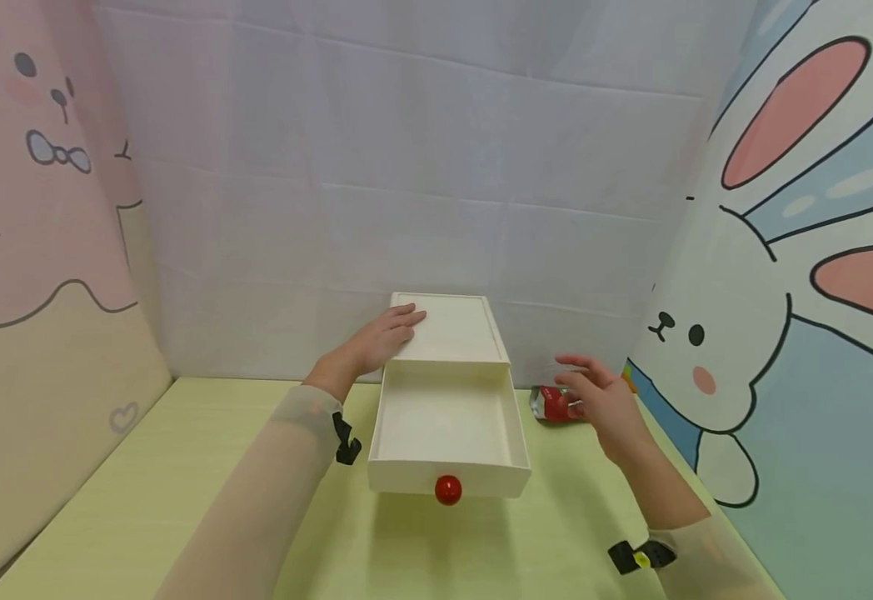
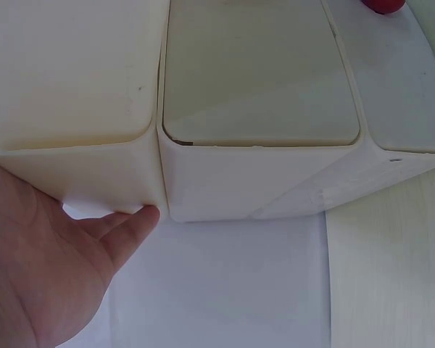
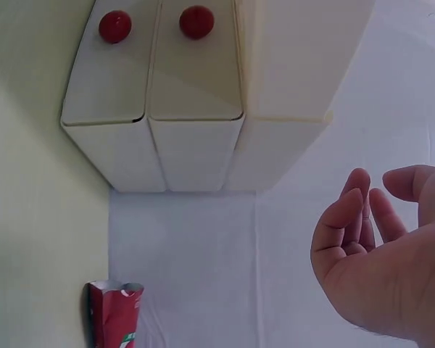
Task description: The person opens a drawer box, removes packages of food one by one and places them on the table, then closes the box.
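A white drawer cabinet (image 1: 455, 325) stands on the table against the back wall. Its top drawer (image 1: 447, 479) is pulled out toward me and has a round red knob (image 1: 447, 490). On the left part of the cabinet's top rests my left hand (image 1: 380, 340), fingers extended. My right hand (image 1: 601, 406) is raised in the air to the right of the cabinet, its fingers loosely bent and holding nothing. Behind it on the table lies a red and silver packet (image 1: 554, 404), partly hidden by the hand in the head view. In the right wrist view two lower drawers (image 3: 196, 80) appear pushed in.
The pale yellow-green table (image 1: 212, 467) runs along both sides of the cabinet. White cloth (image 1: 406, 167) hangs at the back. Cartoon-printed panels flank the table, with a rabbit panel (image 1: 714, 333) at right. A small orange and green item (image 1: 629, 379) shows beyond my right hand.
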A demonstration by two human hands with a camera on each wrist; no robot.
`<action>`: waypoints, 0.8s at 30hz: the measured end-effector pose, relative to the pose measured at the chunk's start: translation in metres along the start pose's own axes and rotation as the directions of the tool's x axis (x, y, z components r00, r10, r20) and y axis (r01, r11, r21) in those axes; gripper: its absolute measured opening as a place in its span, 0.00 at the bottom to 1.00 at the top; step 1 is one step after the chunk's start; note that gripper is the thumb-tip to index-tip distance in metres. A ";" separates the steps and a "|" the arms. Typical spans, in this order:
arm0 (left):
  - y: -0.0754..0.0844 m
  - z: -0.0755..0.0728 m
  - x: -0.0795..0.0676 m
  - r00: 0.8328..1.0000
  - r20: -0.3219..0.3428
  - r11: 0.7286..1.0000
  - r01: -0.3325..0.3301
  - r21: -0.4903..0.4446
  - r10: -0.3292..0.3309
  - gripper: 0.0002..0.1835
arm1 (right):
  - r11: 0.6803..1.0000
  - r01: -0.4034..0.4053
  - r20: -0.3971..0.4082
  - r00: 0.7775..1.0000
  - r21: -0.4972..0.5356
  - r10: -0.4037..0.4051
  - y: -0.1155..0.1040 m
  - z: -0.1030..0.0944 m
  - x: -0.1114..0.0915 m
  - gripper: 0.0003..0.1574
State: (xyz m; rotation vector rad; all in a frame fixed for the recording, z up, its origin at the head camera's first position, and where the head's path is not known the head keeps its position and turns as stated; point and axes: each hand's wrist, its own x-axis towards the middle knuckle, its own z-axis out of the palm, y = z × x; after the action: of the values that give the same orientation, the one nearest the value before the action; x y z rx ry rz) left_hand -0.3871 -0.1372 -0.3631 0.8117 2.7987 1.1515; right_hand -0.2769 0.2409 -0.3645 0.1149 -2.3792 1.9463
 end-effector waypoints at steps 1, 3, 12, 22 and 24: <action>0.000 0.000 0.000 1.000 -0.001 1.000 0.000 -0.002 0.000 0.32 | 1.000 0.020 0.004 1.000 -0.011 -0.020 -0.004 0.002 -0.004 0.14; 0.000 0.000 0.000 1.000 -0.005 1.000 0.000 -0.004 0.000 0.32 | 0.998 0.052 0.011 0.999 -0.036 -0.052 -0.013 0.007 -0.011 0.15; 0.002 0.000 -0.002 1.000 -0.007 1.000 -0.001 0.000 0.001 0.32 | 0.975 0.218 0.122 0.970 -0.044 -0.212 -0.042 0.028 -0.045 0.16; 0.001 0.002 -0.001 1.000 -0.013 1.000 -0.010 0.015 0.011 0.32 | 0.935 0.337 0.274 0.915 -0.111 -0.298 -0.060 0.048 -0.082 0.20; 0.001 0.002 -0.001 1.000 -0.013 1.000 -0.011 0.016 0.011 0.32 | 0.919 0.374 0.308 0.895 -0.127 -0.322 -0.060 0.051 -0.087 0.20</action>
State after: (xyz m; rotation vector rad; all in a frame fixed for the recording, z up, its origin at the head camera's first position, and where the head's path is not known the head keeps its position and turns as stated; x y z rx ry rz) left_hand -0.3857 -0.1356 -0.3634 0.8247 2.8213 1.1412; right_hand -0.1842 0.1804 -0.3247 0.8028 -2.4687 1.6268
